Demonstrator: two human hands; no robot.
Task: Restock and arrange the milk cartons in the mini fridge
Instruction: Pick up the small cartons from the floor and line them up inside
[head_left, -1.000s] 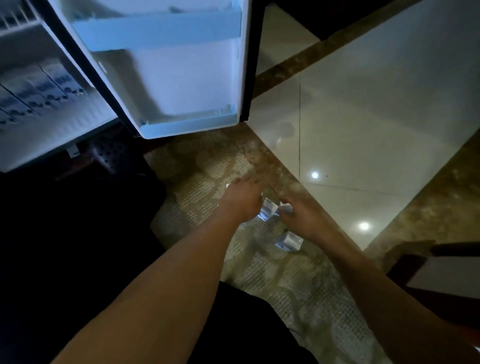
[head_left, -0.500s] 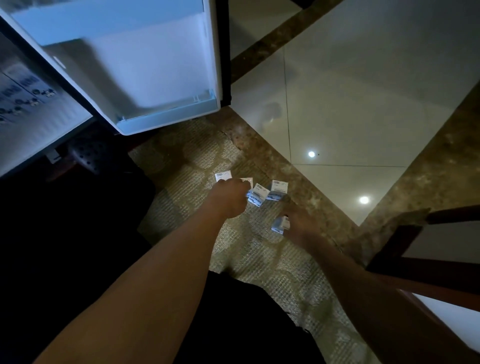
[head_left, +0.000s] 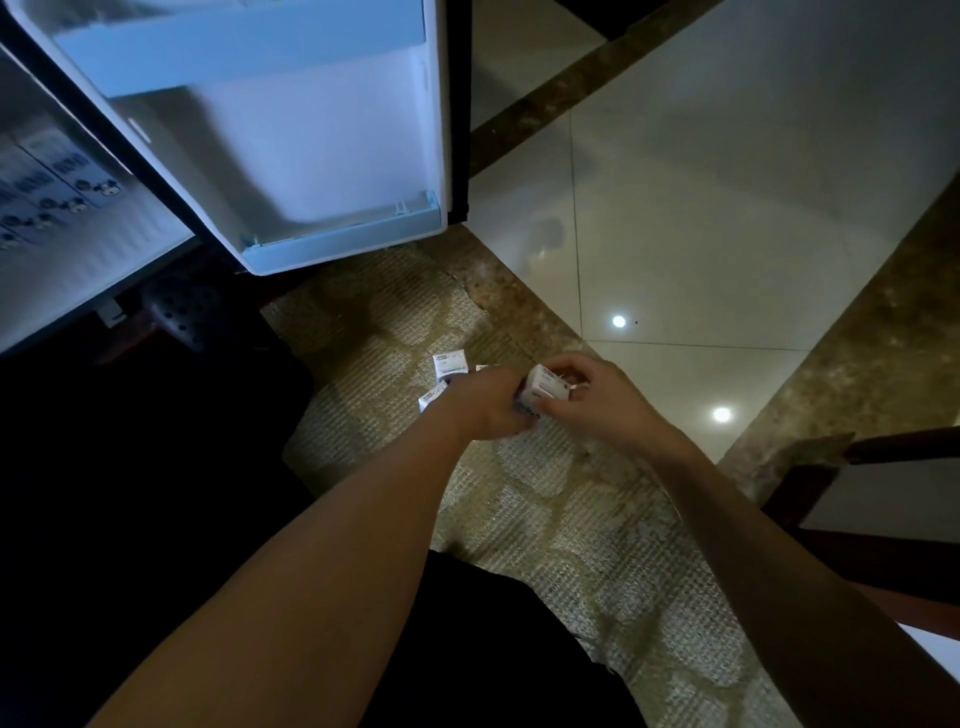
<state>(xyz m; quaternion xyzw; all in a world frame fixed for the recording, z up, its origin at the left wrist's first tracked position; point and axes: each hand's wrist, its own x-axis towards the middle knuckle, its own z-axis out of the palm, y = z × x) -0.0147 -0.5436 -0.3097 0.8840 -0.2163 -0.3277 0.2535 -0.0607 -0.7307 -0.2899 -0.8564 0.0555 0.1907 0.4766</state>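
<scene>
Small white-and-blue milk cartons lie on a patterned rug (head_left: 519, 483) in front of the open mini fridge. My right hand (head_left: 597, 402) grips one carton (head_left: 545, 387) lifted off the rug. My left hand (head_left: 491, 410) meets it from the left, fingers curled on a carton that is mostly hidden beneath the hand. Two more cartons lie beside my left hand: one (head_left: 451, 364) just beyond it and one (head_left: 430, 397) at its left edge. Inside the fridge at far left, several cartons (head_left: 47, 182) lie in a row on the shelf.
The fridge door (head_left: 291, 156) stands open above the rug, its lower door bin (head_left: 343, 241) holding nothing. Glossy floor tiles (head_left: 701, 208) with brown borders lie to the right. A dark wooden furniture frame (head_left: 872, 499) stands at the right edge. My dark-clothed leg fills the bottom.
My right hand lifted a carton off the rug and brought it up to my left hand; both hands now meet over the cartons. The camera view shifted slightly.
</scene>
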